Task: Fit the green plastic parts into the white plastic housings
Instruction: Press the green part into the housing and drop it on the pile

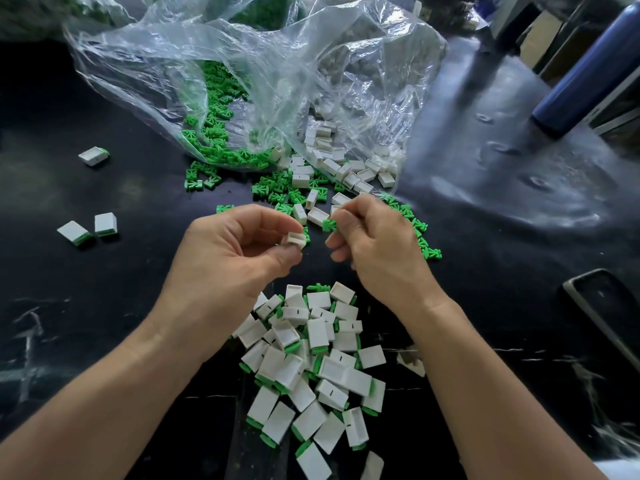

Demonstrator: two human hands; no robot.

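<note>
Pre-insertion: white housing (pixel 296 240) and green part (pixel 329 225) held close together, not yet mated.

The left hand (pixel 235 247) grips the housing between thumb and fingers (pixel 277 221); the right hand (pixel 377 244) pinches the green part just beside it, a small gap between the two. Risks, as judged: a skewed or reversed part jams at the housing mouth. A light pinch lets either piece drop into the finished pile (pixel 311 368) on the counter (pixel 104 306) below the fingers, mixing unfitted stock with done units.
</note>
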